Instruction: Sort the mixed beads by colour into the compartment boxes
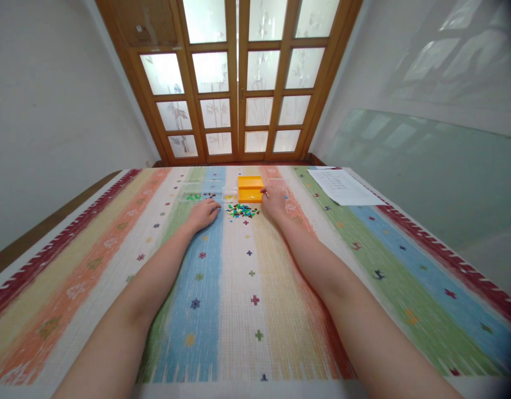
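A small heap of tiny coloured pieces (243, 210) lies on the striped mat (239, 288) far in front of me. My left hand (203, 213) rests on the mat just left of the heap, fingers curled toward it. My right hand (274, 202) sits just right of the heap, fingertips pinched together near the front corner of a yellow box (250, 188). What the pinch holds is too small to see. Small clear trays (205, 195) with green and dark pieces stand left of the yellow box.
A white printed sheet (342, 187) lies at the mat's far right. Wooden glazed doors (239, 83) close the room behind the mat. White walls stand on both sides, and bare floor shows at the left.
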Tool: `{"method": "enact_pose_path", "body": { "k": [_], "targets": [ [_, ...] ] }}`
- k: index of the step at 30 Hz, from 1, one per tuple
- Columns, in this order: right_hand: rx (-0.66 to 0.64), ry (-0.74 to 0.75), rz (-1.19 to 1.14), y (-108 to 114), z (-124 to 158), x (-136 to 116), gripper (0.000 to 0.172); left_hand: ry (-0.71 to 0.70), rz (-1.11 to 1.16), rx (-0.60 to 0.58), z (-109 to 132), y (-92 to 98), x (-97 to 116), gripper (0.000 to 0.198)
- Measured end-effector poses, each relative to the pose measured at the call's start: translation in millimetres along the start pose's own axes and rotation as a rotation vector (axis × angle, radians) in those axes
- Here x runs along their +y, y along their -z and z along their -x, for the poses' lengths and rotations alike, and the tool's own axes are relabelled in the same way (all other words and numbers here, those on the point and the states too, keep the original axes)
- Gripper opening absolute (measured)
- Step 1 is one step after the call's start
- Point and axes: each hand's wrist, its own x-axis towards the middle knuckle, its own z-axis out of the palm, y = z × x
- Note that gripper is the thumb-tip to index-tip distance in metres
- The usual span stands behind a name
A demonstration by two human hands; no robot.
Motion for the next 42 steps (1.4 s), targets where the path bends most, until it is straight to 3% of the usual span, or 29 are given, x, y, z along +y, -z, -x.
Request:
{"method": "enact_pose_path", "body": {
  "k": [10,17,21,26,32,42],
  "targets": [
    [-0.141,0.242,-0.015,-1.0,11.4,-32.2,0.023,-0.088,0.034,-0.042,-0.9,-6.0,14.0,0.034],
    [-0.321,0.512,0.02,-3.5,27.4,-71.3,0.023,-0.055,0.128,-0.011,-2.9,-11.5,8.4,0.027],
    [-0.367,0.575,0.054,-4.2,38.3,-88.1,0.028,0.014,0.233,0.046,-4.5,-15.8,-1.5,0.025],
    [-0.428,0.63,0.049,-3.2,42.5,-88.5,0.028,0.132,0.293,0.116,-4.0,-17.4,-10.2,0.027],
    [-0.431,0.763,-0.066,-2.3,41.0,-93.4,0.019,0.113,0.261,0.094,-4.2,-14.5,-7.6,0.027],
    [-0.459,0.725,-0.195,-6.8,40.3,-93.7,0.014,0.118,0.214,0.051,-3.7,-10.0,-1.7,0.028]
  ]
}}
